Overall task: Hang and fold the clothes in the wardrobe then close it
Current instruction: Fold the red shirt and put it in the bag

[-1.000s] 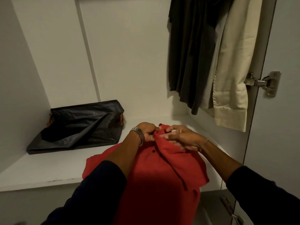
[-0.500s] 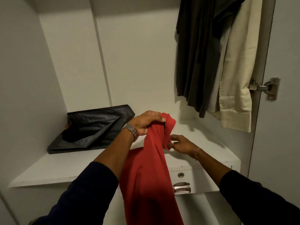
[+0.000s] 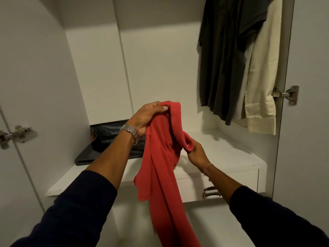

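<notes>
- Red shirt is hanging bunched in mid-air at the centre of the view, in front of the open wardrobe, its long tail trailing toward 6 o'clock.
- Left hand, wearing a metal watch, is gripping the shirt's top edge, fingers curled over the fabric.
- Right hand, at 4 o'clock from the left hand and lower, is pinching a rolled fold of the same shirt.
- White shelf is lying behind and below the shirt, with a drawer handle under its front edge.
- Dark bag is resting on the shelf at 9 o'clock from the shirt, partly hidden by the left forearm.
- Dark garments and a cream garment are hanging at 2 o'clock, well apart from the shirt.
- Metal hinges are showing at 9 o'clock and 3 o'clock.
</notes>
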